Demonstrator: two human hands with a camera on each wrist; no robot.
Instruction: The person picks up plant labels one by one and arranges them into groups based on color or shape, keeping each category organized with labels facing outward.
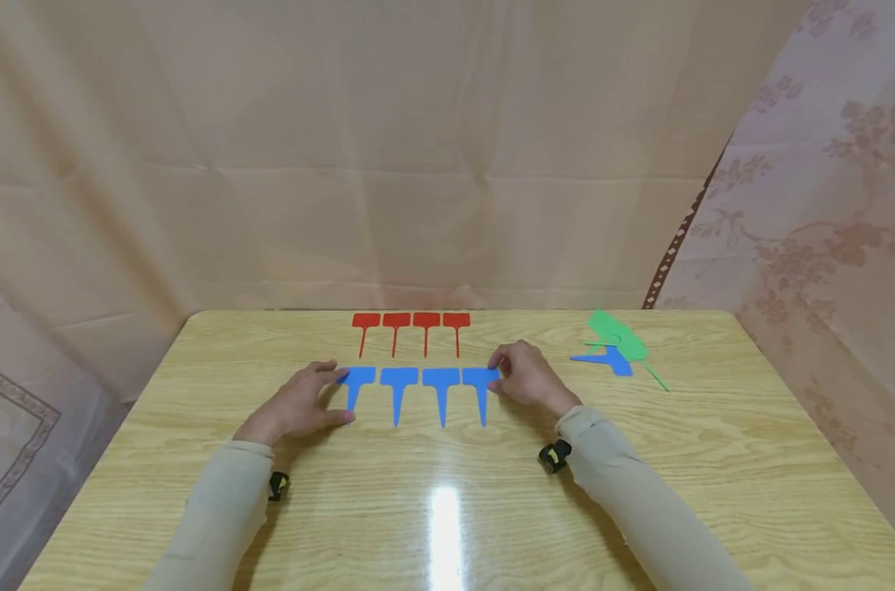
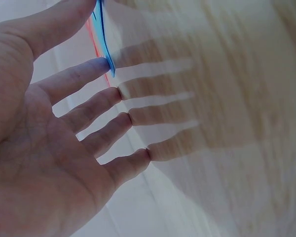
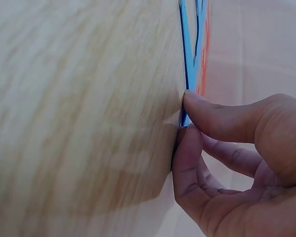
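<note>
Several blue T-shaped plant labels (image 1: 399, 377) lie in a row on the wooden table, stems towards me. At the left end of this row, my left hand (image 1: 300, 404) has its fingers stretched out and spread. Its fingers touch the leftmost blue label (image 1: 360, 376), with the thumb by the stem tip. My right hand (image 1: 529, 376) has curled fingers and pinches the right edge of the rightmost blue label (image 1: 480, 377). In the right wrist view, the thumb and index finger meet at the edge of that blue label (image 3: 186, 54).
Several red T-shaped plant labels (image 1: 397, 320) form a row behind the blue ones. At the back right lies a loose pile of green labels (image 1: 617, 332) with a blue label (image 1: 619, 361) among them. A beige curtain (image 1: 433, 164) hangs behind the table (image 1: 344, 509).
</note>
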